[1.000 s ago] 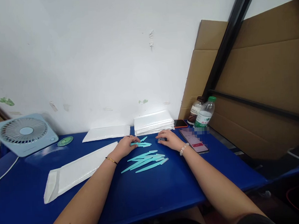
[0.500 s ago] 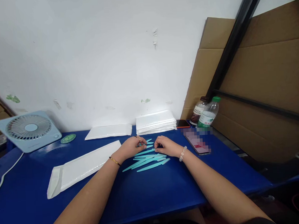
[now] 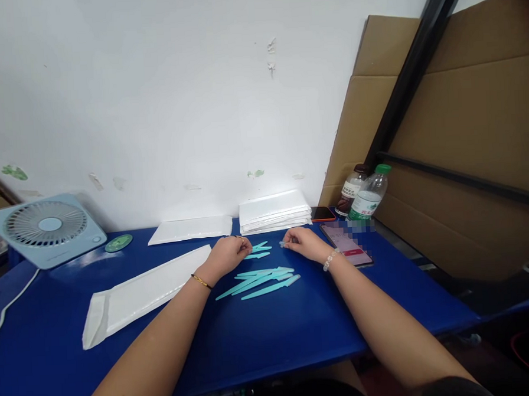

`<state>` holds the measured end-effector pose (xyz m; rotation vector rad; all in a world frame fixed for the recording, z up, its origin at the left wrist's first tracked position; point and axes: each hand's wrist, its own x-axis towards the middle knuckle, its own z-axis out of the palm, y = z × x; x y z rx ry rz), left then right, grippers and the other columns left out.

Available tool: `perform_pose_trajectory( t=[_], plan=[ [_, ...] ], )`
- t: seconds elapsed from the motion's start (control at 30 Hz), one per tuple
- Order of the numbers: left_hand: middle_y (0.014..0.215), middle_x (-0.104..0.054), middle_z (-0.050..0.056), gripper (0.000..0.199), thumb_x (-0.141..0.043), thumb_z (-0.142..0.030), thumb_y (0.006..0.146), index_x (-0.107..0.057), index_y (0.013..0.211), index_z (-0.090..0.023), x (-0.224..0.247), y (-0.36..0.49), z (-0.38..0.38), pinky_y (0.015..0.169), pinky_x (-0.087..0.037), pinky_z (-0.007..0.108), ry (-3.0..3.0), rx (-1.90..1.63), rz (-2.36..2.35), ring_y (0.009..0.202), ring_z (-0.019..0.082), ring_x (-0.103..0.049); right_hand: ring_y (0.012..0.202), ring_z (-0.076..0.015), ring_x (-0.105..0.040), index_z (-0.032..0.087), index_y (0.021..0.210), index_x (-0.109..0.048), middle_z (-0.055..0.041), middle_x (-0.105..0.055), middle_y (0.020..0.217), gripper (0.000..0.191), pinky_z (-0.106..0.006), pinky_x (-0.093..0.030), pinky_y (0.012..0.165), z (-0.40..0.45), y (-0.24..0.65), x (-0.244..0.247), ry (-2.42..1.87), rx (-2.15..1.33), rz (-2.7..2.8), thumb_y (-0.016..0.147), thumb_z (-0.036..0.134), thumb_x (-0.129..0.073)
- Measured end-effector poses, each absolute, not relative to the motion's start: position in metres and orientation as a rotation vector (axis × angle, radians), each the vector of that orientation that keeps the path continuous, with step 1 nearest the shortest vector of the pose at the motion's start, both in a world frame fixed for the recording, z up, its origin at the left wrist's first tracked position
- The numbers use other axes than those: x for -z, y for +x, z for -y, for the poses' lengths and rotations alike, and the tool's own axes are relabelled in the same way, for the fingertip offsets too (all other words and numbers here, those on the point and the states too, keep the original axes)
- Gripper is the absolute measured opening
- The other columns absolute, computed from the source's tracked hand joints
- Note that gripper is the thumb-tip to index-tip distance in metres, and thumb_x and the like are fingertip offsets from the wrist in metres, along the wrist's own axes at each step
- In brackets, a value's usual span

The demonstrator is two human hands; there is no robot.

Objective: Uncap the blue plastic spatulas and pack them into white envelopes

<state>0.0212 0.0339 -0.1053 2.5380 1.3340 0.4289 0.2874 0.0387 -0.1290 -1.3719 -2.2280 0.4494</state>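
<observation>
My left hand (image 3: 229, 254), fingers pinched, is at the far group of turquoise eyebrow razors (image 3: 259, 255); it seems to grip one by its handle, though the fingertips hide the hold. Across a small gap, my right hand (image 3: 305, 243) is closed on a small translucent piece (image 3: 283, 244) that looks like a blade cap. Nearer to me, several more turquoise razors (image 3: 269, 288) lie loosely overlapped on the blue table (image 3: 271, 333), their heads pointing right.
A white padded mailer (image 3: 149, 292) lies left of the razors. Another mailer (image 3: 188, 228) and a mailer stack (image 3: 274, 212) rest by the wall. A fan (image 3: 48, 227) stands left; two phones, one pinkish-screened (image 3: 349, 247), and bottles (image 3: 368, 195) are right.
My right hand has moved right and slightly up, away from the razors, with a small translucent piece now showing at its fingertips. My left hand has drawn slightly left.
</observation>
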Motion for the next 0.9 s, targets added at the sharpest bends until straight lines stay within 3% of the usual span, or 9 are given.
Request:
perform_pose_trajectory(
  t=[0.17,0.33,0.47,0.6,0.73,0.9],
  plan=[
    [0.090,-0.066,0.004,0.020,-0.052,-0.029,0.081,-0.067,0.091,-0.022,0.116,0.016,-0.040,0.071,-0.042,0.027,2.528,-0.465,-1.327,0.083,0.019,-0.059,0.080,-0.0162,-0.055,0.018,0.077,-0.065,-0.0029,-0.062,0.081,0.004,-0.027,-0.040,0.073,-0.033,0.288,0.121,-1.296,-0.359,2.284,0.079,0.022,-0.063],
    [0.098,-0.065,0.005,0.024,-0.052,-0.033,0.081,-0.066,0.097,-0.021,0.116,0.019,-0.038,0.076,-0.044,0.028,2.519,-0.511,-1.296,0.087,0.019,-0.058,0.069,-0.0127,-0.053,0.018,0.082,-0.066,-0.0013,-0.057,0.080,0.013,-0.025,-0.042,0.065,-0.013,0.273,0.111,-1.088,-0.633,2.521,0.076,0.030,-0.067],
    [0.085,-0.066,0.003,0.028,-0.050,-0.042,0.083,-0.066,0.089,-0.020,0.109,0.023,-0.030,0.066,-0.043,0.025,2.453,-0.433,-1.166,0.074,0.016,-0.058,0.069,-0.0126,-0.051,0.018,0.084,-0.064,-0.0015,-0.056,0.082,0.012,-0.025,-0.042,0.063,-0.009,0.269,0.112,-1.099,-0.695,2.551,0.075,0.024,-0.067],
    [0.073,-0.064,0.000,0.035,-0.061,-0.052,0.073,-0.066,0.084,-0.020,0.108,0.027,-0.024,0.053,-0.037,0.023,2.390,-0.185,-1.007,0.063,0.014,-0.056,0.067,-0.0119,-0.050,0.018,0.081,-0.061,-0.0011,-0.057,0.079,0.008,-0.024,-0.041,0.060,-0.010,0.266,0.113,-1.154,-0.752,2.515,0.075,0.021,-0.066],
    [0.071,-0.063,0.000,0.034,-0.060,-0.052,0.074,-0.065,0.082,-0.019,0.110,0.030,-0.023,0.051,-0.034,0.023,2.365,-0.159,-1.039,0.061,0.013,-0.053,0.059,-0.0107,-0.049,0.017,0.078,-0.058,0.0017,-0.056,0.067,0.007,-0.022,-0.038,0.054,-0.009,0.264,0.110,-1.230,-0.871,2.429,0.076,0.021,-0.064],
    [0.067,-0.061,0.000,0.030,-0.053,-0.046,0.080,-0.065,0.079,-0.019,0.107,0.027,-0.027,0.052,-0.034,0.022,2.347,-0.268,-1.073,0.058,0.012,-0.050,0.060,-0.0104,-0.050,0.016,0.078,-0.062,0.0014,-0.057,0.066,0.016,-0.022,-0.040,0.056,-0.013,0.271,0.107,-1.171,-0.935,2.254,0.074,0.030,-0.067]
  ],
)
